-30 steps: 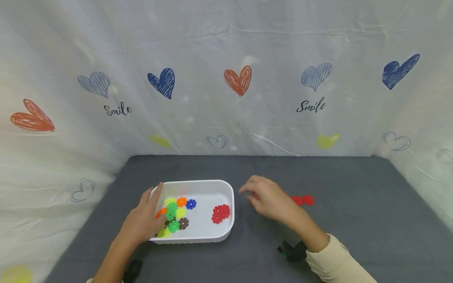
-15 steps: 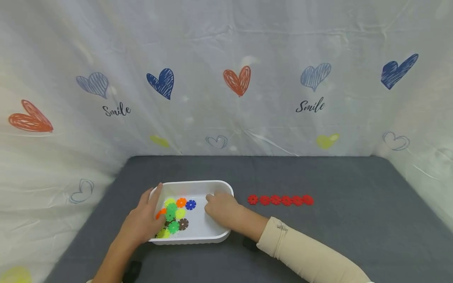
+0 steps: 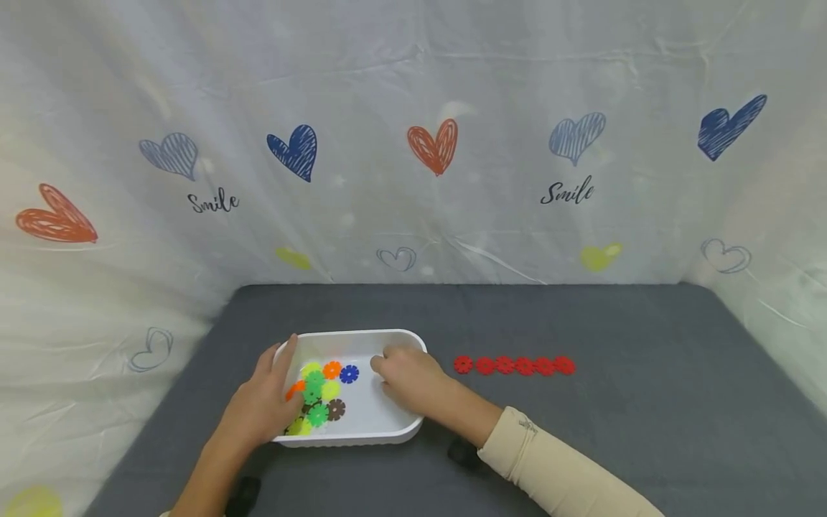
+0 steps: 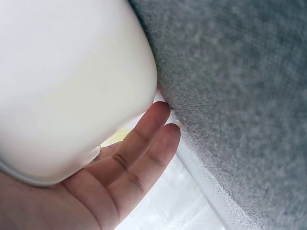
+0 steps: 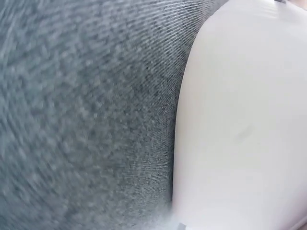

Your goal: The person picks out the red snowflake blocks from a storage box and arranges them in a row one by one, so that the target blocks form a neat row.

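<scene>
My left hand point(image 3: 261, 402) grips the left end of a white plastic tray point(image 3: 371, 435), the thumb inside and fingers along the outer wall. In the left wrist view, two fingers point(image 4: 158, 143) of it lie against the tray's outside. My right hand point(image 3: 410, 380) reaches inside the tray's right end with fingers bent downward. That hand covers its fingertips and the spot beneath, so I cannot see what it touches. Green discs point(image 3: 316, 413), yellow ones, an orange disc point(image 3: 332, 370), a blue disc point(image 3: 349, 374) and a brown disc point(image 3: 336, 409), all flower-shaped, lie at the tray's left.
A row of red flower-shaped discs point(image 3: 504, 365) lies on the dark grey cloth point(image 3: 633, 416) right of the tray. Behind the table hangs a pale curtain point(image 3: 504, 86) with printed hearts. The right wrist view shows only the tray's outer wall point(image 5: 240, 120) and cloth.
My right hand has moved left from the row of red discs into the tray, covering the red discs seen there earlier. The row now shows whole. My left hand has stayed put.
</scene>
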The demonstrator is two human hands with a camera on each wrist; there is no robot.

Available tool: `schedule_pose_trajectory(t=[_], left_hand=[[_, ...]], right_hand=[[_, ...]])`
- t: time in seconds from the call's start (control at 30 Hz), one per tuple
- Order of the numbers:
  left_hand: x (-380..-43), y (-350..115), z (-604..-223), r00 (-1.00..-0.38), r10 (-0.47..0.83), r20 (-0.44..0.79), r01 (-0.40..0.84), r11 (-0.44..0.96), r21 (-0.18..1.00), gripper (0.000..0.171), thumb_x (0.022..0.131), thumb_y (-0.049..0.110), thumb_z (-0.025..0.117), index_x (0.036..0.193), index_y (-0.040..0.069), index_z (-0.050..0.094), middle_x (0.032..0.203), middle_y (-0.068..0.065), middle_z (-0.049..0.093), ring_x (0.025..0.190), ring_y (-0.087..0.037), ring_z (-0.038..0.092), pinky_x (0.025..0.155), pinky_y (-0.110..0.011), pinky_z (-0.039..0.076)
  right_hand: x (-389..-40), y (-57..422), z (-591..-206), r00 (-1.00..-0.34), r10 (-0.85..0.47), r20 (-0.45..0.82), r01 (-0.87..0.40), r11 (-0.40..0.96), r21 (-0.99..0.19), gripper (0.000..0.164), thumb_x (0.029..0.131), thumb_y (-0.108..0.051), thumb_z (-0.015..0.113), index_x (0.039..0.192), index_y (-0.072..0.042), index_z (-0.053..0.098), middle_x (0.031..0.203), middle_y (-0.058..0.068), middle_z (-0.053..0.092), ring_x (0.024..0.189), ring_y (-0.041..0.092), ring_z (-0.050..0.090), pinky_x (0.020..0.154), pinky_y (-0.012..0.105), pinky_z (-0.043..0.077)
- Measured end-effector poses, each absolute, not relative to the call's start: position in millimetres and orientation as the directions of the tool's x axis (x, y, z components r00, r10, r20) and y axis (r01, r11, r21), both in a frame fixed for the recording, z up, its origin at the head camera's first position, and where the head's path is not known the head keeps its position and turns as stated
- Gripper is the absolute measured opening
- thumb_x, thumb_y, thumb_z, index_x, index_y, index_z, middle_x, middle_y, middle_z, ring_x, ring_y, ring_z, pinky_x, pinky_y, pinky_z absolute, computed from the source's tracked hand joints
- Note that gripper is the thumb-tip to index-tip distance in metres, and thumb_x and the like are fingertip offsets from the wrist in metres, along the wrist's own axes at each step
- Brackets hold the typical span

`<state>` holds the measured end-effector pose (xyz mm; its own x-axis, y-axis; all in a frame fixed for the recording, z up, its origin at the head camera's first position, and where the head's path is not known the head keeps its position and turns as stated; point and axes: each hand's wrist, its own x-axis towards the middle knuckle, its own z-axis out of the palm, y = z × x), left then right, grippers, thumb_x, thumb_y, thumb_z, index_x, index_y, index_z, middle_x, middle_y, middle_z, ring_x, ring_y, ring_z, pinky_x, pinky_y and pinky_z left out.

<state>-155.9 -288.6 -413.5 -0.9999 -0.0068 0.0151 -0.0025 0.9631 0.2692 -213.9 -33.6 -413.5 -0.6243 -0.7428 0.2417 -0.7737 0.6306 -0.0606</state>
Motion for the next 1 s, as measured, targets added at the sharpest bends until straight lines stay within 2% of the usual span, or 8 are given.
schedule_pose_trajectory(t=[0.13, 0.23, 0.33, 0.4, 0.47, 0.57, 0.77, 1.0], left_hand=[[-156, -290, -413, -1.000, -0.005, 0.010, -0.003, 0.964, 0.264, 0.094, 0.086, 0.020, 0.066, 0.162, 0.013, 0.012, 0.155, -0.027, 0.021, 0.090, -0.041, 0.062, 0.080, -0.065, 0.050], [-155, -291, -412, -1.000, -0.007, 0.015, -0.003, 0.964, 0.265, 0.093, 0.086, 0.019, 0.065, 0.162, 0.012, 0.012, 0.155, -0.027, 0.022, 0.091, -0.042, 0.062, 0.080, -0.065, 0.050], [-154, -290, -412, -1.000, -0.005, 0.020, 0.001, 0.962, 0.272, 0.091, 0.086, 0.019, 0.065, 0.162, 0.012, 0.014, 0.155, -0.026, 0.022, 0.092, -0.043, 0.062, 0.081, -0.065, 0.049], [-154, -290, -412, -1.000, -0.002, 0.021, 0.004, 0.961, 0.276, 0.091, 0.086, 0.018, 0.065, 0.162, 0.012, 0.015, 0.155, -0.026, 0.022, 0.093, -0.043, 0.062, 0.081, -0.065, 0.049], [-153, -289, -412, -1.000, -0.002, 0.021, 0.004, 0.961, 0.277, 0.091, 0.086, 0.019, 0.065, 0.162, 0.012, 0.015, 0.155, -0.026, 0.022, 0.093, -0.043, 0.062, 0.081, -0.065, 0.049], [-152, -289, -411, -1.000, -0.004, 0.018, 0.001, 0.963, 0.269, 0.091, 0.087, 0.019, 0.065, 0.162, 0.012, 0.014, 0.155, -0.026, 0.022, 0.092, -0.043, 0.062, 0.081, -0.065, 0.050], [-153, -289, -410, -1.000, 0.002, 0.025, 0.009, 0.964, 0.265, 0.091, 0.086, 0.019, 0.066, 0.161, 0.012, 0.015, 0.155, -0.026, 0.022, 0.085, -0.039, 0.062, 0.079, -0.063, 0.051], [-154, -289, -412, -1.000, 0.003, 0.025, 0.010, 0.961, 0.275, 0.090, 0.086, 0.019, 0.065, 0.161, 0.011, 0.015, 0.155, -0.026, 0.022, 0.089, -0.041, 0.062, 0.079, -0.063, 0.050]], right_hand=[[-216, -34, -414, -0.607, -0.759, 0.236, -0.794, 0.592, -0.137, 0.016, 0.088, -0.014, 0.077, 0.104, -0.015, 0.074, 0.085, -0.002, 0.064, 0.076, 0.012, 0.059, 0.069, 0.023, 0.050], [-218, -34, -413, -0.580, -0.789, 0.204, -0.814, 0.569, -0.112, 0.013, 0.087, -0.018, 0.078, 0.099, -0.017, 0.076, 0.083, -0.004, 0.064, 0.075, 0.011, 0.058, 0.068, 0.022, 0.049], [-219, -34, -408, -0.548, -0.832, 0.082, -0.836, 0.546, -0.050, 0.017, 0.082, -0.031, 0.081, 0.095, -0.022, 0.075, 0.081, -0.007, 0.060, 0.075, 0.011, 0.054, 0.065, 0.023, 0.044], [-221, -35, -403, -0.526, -0.849, -0.038, -0.849, 0.527, -0.020, 0.024, 0.076, -0.033, 0.085, 0.096, -0.025, 0.073, 0.083, -0.009, 0.057, 0.077, 0.011, 0.050, 0.065, 0.024, 0.042], [-222, -35, -397, -0.511, -0.848, -0.142, -0.855, 0.519, -0.020, 0.028, 0.075, -0.028, 0.087, 0.097, -0.026, 0.071, 0.087, -0.008, 0.054, 0.081, 0.012, 0.047, 0.068, 0.023, 0.042], [-223, -36, -391, -0.502, -0.838, -0.217, -0.853, 0.521, -0.040, 0.028, 0.074, -0.014, 0.085, 0.094, -0.023, 0.067, 0.086, -0.007, 0.054, 0.082, 0.012, 0.048, 0.070, 0.022, 0.043], [-222, -36, -391, -0.533, -0.817, -0.218, -0.819, 0.563, -0.109, 0.024, 0.076, -0.004, 0.079, 0.079, -0.019, 0.061, 0.074, -0.008, 0.053, 0.071, 0.011, 0.050, 0.062, 0.023, 0.042], [-222, -35, -390, -0.553, -0.807, -0.207, -0.804, 0.582, -0.123, 0.020, 0.079, -0.004, 0.079, 0.080, -0.016, 0.062, 0.072, -0.006, 0.052, 0.070, 0.011, 0.049, 0.063, 0.022, 0.042]])
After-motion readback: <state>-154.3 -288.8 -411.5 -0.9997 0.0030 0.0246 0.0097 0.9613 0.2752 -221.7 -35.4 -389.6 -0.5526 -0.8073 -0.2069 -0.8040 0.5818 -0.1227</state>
